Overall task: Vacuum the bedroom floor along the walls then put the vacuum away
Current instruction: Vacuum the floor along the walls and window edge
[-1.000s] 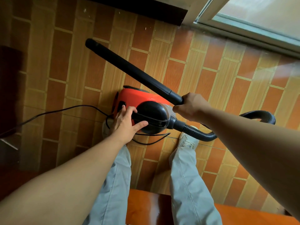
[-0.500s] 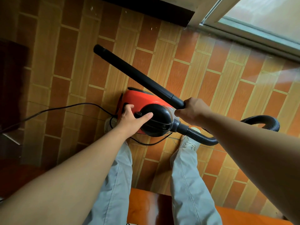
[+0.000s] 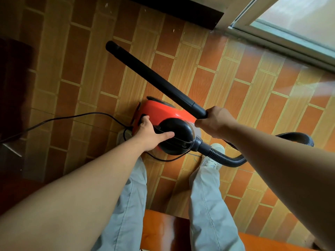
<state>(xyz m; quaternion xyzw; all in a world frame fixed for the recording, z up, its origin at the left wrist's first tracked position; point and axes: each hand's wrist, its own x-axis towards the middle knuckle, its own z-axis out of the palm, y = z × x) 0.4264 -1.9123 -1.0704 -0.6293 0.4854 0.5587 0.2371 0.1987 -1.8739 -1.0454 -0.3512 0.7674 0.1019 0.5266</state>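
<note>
Right hand [image 3: 213, 120] grips the black wand [image 3: 155, 77]. Left hand [image 3: 150, 133] rests on the red vacuum [image 3: 163, 113] by the feet, fingertips hidden in its handle, grip unclear. The right arm hides part of the hose [image 3: 226, 160]. Open floor [image 3: 208, 75] reaches the window frame [image 3: 282, 38].

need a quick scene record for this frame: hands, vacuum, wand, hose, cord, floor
left hand: rests on vacuum, thumb along black dome
right hand: grips near end of wand
vacuum: red canister, sits on floor
wand: black tube, angled to upper left, bare end
hose: black, ribbed, curves from dome out to the right
cord: black, trails left across floor
floor: orange and tan tiles
window: upper right
</note>
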